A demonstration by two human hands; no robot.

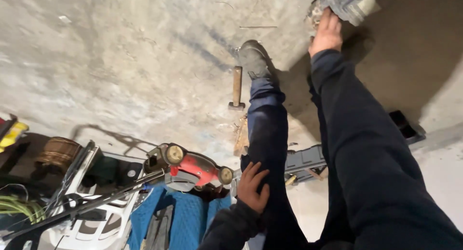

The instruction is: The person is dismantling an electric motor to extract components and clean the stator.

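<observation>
My right hand reaches far out at the top right, its fingers closed on a grey power tool that lies on the concrete floor. The dark sleeve of that arm runs down to the lower right corner. My left hand rests flat on my dark trouser leg, fingers spread, holding nothing. That leg ends in a grey shoe planted on the floor.
A wooden-handled hammer lies on the floor beside the shoe. Behind it stand a red lawn mower, a white plastic chair, a blue cloth, a wicker basket, a green hose and a grey case.
</observation>
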